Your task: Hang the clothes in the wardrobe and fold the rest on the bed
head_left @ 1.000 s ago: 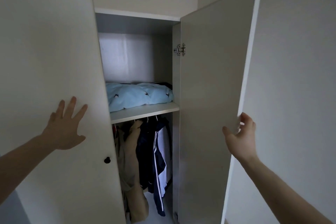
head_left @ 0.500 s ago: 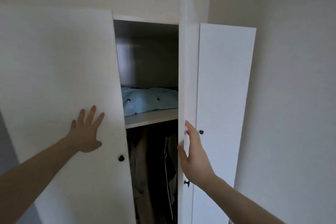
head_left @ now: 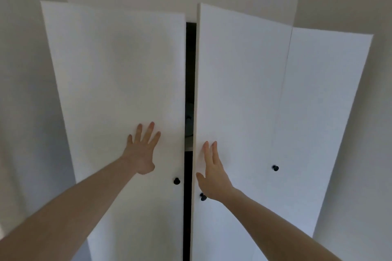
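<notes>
A white wardrobe fills the head view. Its left door (head_left: pixel 114 82) and middle door (head_left: pixel 239 91) stand almost closed, with only a narrow dark gap (head_left: pixel 189 70) between them. My left hand (head_left: pixel 141 150) presses flat with spread fingers on the left door, just above its black knob (head_left: pixel 176 181). My right hand (head_left: pixel 213 175) lies flat with straight fingers on the middle door near its inner edge, partly covering that door's black knob (head_left: pixel 203 197). Through the gap only a sliver of the shelf and pale fabric (head_left: pixel 188 121) shows; the hung clothes are hidden.
A third white door (head_left: pixel 326 123) at the right is closed, with a black knob (head_left: pixel 275 168). Plain pale walls (head_left: pixel 25 70) flank the wardrobe on both sides and above.
Both doors have swung inward until only a slit is left. My right hand moved from the middle door's edge to its front face. The shelf and hung clothes have gone out of sight.
</notes>
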Tool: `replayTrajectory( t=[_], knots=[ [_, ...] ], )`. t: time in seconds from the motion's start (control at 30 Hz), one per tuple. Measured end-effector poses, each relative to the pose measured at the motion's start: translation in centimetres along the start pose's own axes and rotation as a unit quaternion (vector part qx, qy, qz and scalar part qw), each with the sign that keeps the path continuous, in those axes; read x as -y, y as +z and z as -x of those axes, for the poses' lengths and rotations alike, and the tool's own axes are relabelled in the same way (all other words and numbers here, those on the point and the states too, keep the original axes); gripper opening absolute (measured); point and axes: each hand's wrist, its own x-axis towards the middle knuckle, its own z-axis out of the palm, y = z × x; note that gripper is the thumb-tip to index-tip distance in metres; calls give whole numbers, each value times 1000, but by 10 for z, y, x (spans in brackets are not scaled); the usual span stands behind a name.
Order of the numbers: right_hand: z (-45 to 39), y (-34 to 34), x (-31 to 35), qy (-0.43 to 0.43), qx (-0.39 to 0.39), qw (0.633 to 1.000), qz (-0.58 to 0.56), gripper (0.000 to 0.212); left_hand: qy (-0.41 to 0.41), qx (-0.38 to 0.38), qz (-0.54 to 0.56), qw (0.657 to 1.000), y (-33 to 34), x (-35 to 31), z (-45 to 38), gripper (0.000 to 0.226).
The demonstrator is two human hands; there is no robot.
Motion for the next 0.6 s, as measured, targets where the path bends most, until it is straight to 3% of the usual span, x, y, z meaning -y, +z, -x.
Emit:
replayTrajectory(
  t=[0.6],
  knots=[
    [-69,14,15,83,83,992,52,96,-22,-4,12,1000,4,-5,-17,111]
  ],
)
